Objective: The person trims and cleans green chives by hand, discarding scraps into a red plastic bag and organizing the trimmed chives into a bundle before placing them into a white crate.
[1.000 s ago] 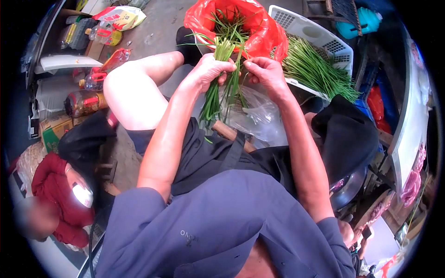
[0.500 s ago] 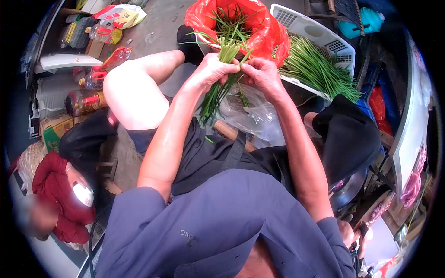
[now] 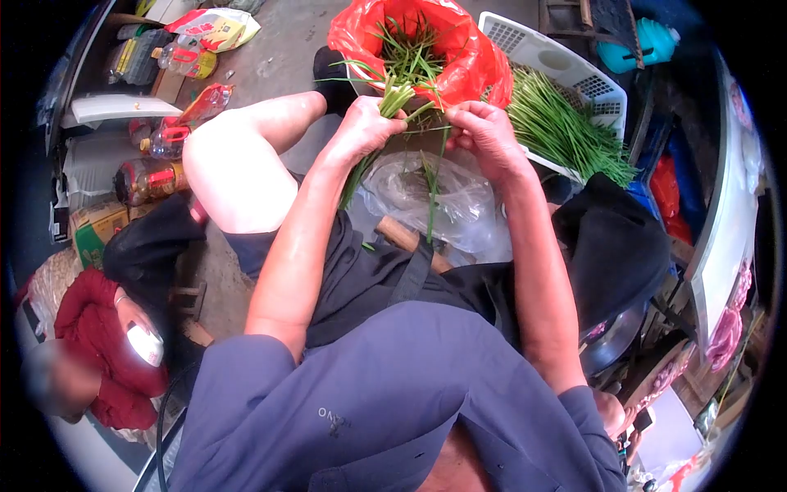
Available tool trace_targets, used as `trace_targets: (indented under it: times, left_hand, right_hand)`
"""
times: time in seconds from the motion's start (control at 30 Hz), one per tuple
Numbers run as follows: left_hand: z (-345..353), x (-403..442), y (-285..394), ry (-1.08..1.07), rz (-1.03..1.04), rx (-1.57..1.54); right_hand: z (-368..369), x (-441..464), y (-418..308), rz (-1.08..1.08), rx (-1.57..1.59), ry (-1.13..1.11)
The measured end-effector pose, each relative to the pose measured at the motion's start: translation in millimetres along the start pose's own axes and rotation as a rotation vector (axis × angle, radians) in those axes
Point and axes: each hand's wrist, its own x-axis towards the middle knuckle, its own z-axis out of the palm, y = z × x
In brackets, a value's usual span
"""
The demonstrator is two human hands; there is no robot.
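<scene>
My left hand (image 3: 369, 129) is closed round a bunch of green stalks (image 3: 396, 100), whose pale ends stick up above the fist and whose leaves hang below. To its right, my right hand (image 3: 482, 135) pinches a thin green stalk (image 3: 434, 184) that hangs down between the hands. Just beyond both hands stands a container lined with a red plastic bag (image 3: 471, 49), with loose green blades (image 3: 410, 53) inside. A white basket (image 3: 533, 38) at the upper right holds a large pile of green stalks (image 3: 561, 123). Below the hands lies a clear plastic bag (image 3: 459, 205).
A wooden stick (image 3: 399, 234) lies by my lap. Bottles (image 3: 152, 180) and a carton (image 3: 98, 225) are at the left. A person in a red top (image 3: 106, 353) sits at the lower left holding a white object. A blue-green container (image 3: 639, 51) is at the upper right.
My hands came together at the bunch, then my right hand moved away to the right with a thin stalk. The bunch in my left hand now looks smaller and tilts more.
</scene>
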Motion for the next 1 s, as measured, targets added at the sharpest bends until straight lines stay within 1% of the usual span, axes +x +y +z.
trace_targets:
  times: [0.03, 0.13, 0.17, 0.27, 0.3, 0.33, 0.37, 0.4, 0.43, 0.47, 0.53, 0.6, 0.67, 0.73, 0.87, 0.9, 1.0]
  left_hand:
    - [-2.3, 0.5, -2.7, 0.003, -0.051, -0.041]
    - [-6.5, 2.4, -5.5, 0.030, -0.071, -0.089]
    - [-8.8, 3.2, -5.8, 0.035, -0.068, -0.093]
    - [-15.5, 0.2, -1.2, 0.046, -0.110, -0.189]
    - [-17.5, -0.7, 1.1, 0.039, -0.118, -0.262]
    - [-19.3, -1.2, 1.8, 0.030, -0.125, -0.333]
    - [-20.8, -1.5, 2.3, 0.033, -0.123, -0.335]
    - [-22.4, -1.2, 2.8, 0.012, -0.143, -0.412]
    - [-23.9, -1.1, 3.7, -0.010, -0.163, -0.489]
    - [-24.3, -1.1, 4.4, -0.007, -0.161, -0.491]
    - [-24.1, -1.3, 7.0, -0.008, -0.149, -0.637]
    - [-24.8, -0.1, 5.8, -0.026, -0.157, -0.678]
    - [-23.3, 0.0, 6.1, -0.043, -0.169, -0.744]
    - [-22.4, 0.1, 7.1, -0.047, -0.168, -0.720]
    - [-17.3, 0.5, 7.8, -0.066, -0.174, -0.701]
    - [-15.8, 0.3, 7.3, -0.068, -0.177, -0.699]
    - [-11.4, 0.3, 6.9, -0.078, -0.177, -0.684]
  right_hand:
    - [0.9, 0.0, -4.7, -0.012, 0.016, 0.040]
    - [-5.8, 5.2, -17.2, -0.088, 0.090, 0.110]
    - [-9.1, 5.7, -23.4, -0.083, 0.141, 0.148]
    - [-25.1, 31.1, -38.4, -0.243, 0.210, 0.183]
    - [-26.3, 39.3, -48.0, -0.240, 0.259, 0.224]
    - [-34.3, 51.6, -54.3, -0.282, 0.343, 0.133]
    - [-39.6, 67.3, -59.5, -0.275, 0.409, 0.181]
    - [-40.4, 80.0, -67.3, -0.269, 0.475, 0.229]
    - [-39.7, 89.6, -74.3, -0.293, 0.523, 0.205]
    - [-38.2, 97.4, -77.8, -0.294, 0.521, 0.202]
    - [-27.4, 109.3, -82.0, -0.236, 0.411, 0.238]
    - [-12.4, 112.0, -70.9, -0.240, 0.347, 0.265]
    - [0.9, 93.9, -58.8, -0.228, -0.011, 0.371]
    - [2.6, 83.4, -38.4, -0.217, 0.007, 0.312]
    - [22.4, 54.0, 0.1, -0.156, -0.074, 0.252]
    - [27.7, 48.7, 5.3, -0.137, -0.068, 0.202]
    - [42.4, 38.6, 10.1, -0.118, 0.032, 0.147]
